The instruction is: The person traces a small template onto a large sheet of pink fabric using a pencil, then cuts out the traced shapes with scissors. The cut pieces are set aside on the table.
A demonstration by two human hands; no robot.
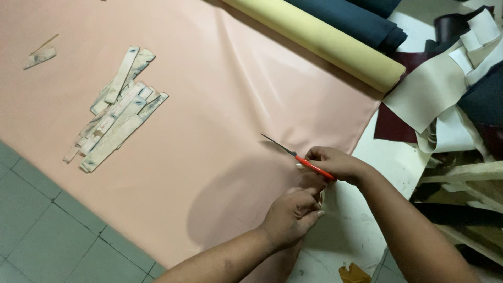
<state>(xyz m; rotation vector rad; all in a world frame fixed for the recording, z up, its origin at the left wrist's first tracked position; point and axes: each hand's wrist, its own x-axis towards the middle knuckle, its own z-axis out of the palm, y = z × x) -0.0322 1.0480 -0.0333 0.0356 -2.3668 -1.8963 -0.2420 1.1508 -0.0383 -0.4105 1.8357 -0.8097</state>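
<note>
A large pink sheet (pixel 209 105) lies spread over the floor. My right hand (pixel 335 162) grips red-handled scissors (pixel 298 155) whose dark blades point up-left, resting on the sheet near its right edge. Just below, my left hand (pixel 291 215) pinches the sheet's edge, fingers closed on the material beside the scissors. A shadow of my hands falls on the sheet to the left.
A pile of pale flat strips (pixel 118 112) lies on the sheet at left, with a small wedge piece (pixel 39 57) further left. A yellow roll (pixel 325 42) and dark rolls (pixel 361 21) lie at top. Scraps of white, maroon and dark material (pixel 450 89) crowd the right. Grey floor tiles (pixel 47 230) show at lower left.
</note>
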